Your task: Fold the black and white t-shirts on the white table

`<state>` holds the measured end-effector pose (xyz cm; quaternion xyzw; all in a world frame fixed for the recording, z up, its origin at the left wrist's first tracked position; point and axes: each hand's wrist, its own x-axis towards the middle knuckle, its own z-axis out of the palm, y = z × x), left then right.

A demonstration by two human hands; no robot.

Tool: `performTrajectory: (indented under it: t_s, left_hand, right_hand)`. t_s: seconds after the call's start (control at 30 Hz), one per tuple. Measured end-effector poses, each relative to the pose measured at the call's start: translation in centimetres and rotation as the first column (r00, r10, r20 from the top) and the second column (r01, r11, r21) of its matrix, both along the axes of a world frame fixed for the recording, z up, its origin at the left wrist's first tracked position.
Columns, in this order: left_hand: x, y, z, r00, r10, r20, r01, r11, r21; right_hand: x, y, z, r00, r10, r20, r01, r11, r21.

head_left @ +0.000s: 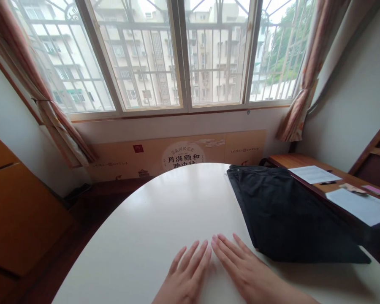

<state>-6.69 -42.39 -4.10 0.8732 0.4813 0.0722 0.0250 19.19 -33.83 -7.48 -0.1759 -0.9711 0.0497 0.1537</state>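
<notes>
My left hand [188,272] lies flat on the white round table [139,228], palm down with its fingers stretched out. Beside it, my right hand [237,264] rests the same way, angled inward so that the fingertips of both hands nearly meet. Neither hand holds anything. Just to the right of my right hand lies a folded black garment [291,215], spread over the right part of the table. Its kind is hard to make out, though it could be trousers.
A wooden desk [281,160] at the right bears white paper sheets [361,206], a pen and a pink item [375,191]. Beyond the table are a printed cardboard panel [152,156], a barred window [183,55] and tied curtains [55,114]. An orange-brown cabinet [15,211] stands at left.
</notes>
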Motion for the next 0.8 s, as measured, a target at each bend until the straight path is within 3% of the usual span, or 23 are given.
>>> performTrajectory:
  t_s: [0.1,0.23,0.6,0.8]
  left_hand:
    - [-0.4,0.4,-1.3,0.993,-0.030,-0.113,0.025,0.998,-0.050]
    - [-0.2,0.4,-1.8,0.991,-0.005,-0.137,-0.003,0.998,-0.059]
    - [0.7,-0.1,-0.2,0.991,0.051,-0.122,-0.075,0.977,-0.202]
    - [0.8,-0.4,0.2,0.995,0.043,-0.089,-0.057,0.984,-0.168]
  right_hand:
    - [-0.1,0.5,-1.1,0.999,0.030,0.024,-0.032,0.998,0.056]
    - [0.0,0.4,-0.8,0.997,0.067,0.023,-0.068,0.998,0.017]
    - [0.8,-0.3,2.1,0.987,0.111,0.118,-0.087,0.977,-0.193]
    - [0.7,-0.4,3.5,0.981,0.122,0.151,-0.072,0.951,-0.301]
